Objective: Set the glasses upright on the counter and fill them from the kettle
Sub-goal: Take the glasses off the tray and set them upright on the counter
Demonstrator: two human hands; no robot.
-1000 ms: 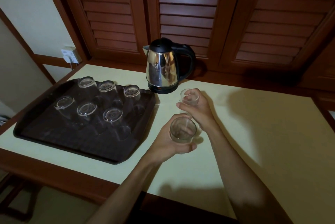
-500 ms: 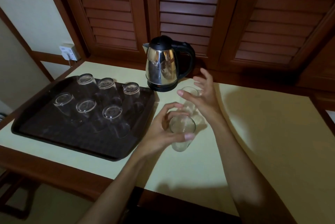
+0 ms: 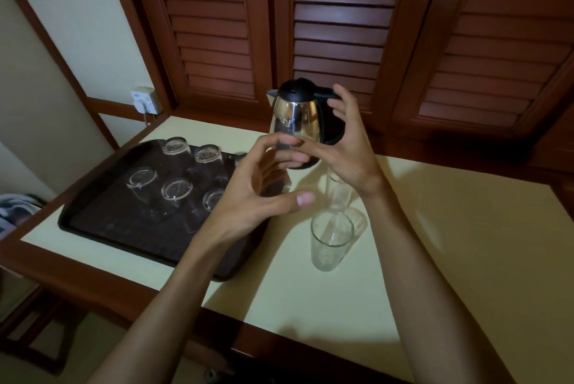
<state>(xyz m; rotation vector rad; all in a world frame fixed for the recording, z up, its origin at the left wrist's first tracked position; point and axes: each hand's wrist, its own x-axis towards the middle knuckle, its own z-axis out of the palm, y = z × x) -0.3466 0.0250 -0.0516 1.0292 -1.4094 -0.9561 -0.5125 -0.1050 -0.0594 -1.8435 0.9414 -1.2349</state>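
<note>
Nearest on the counter (image 3: 450, 244): one upright glass (image 3: 331, 239), empty, standing free, right of the tray (image 3: 102, 197). Just behind it a second upright glass (image 3: 337, 194), partly hidden under the right wrist, apparently untouched. Left hand (image 3: 264, 194) hovers above the tray's right edge, fingers loosely curved and spread, thumb out toward the near glass, holding nothing. Right hand (image 3: 348, 141) is raised farther back, fingers spread, palm facing the kettle handle (image 3: 334, 116); contact with the handle cannot be confirmed. Kettle (image 3: 295, 122) sits at the far edge of the counter, spout pointing left, directly behind both hands. Tray at left carries the inverted glasses (image 3: 177, 189), at least five visible, one more partly hidden by the left hand. Judgement: step in hand is taking the kettle to pour. To do it well, wrap the handle fully before lifting, keep the wrist clear of the far upright glass, pour slowly into the narrow rims, steady each glass with the free left hand
</note>
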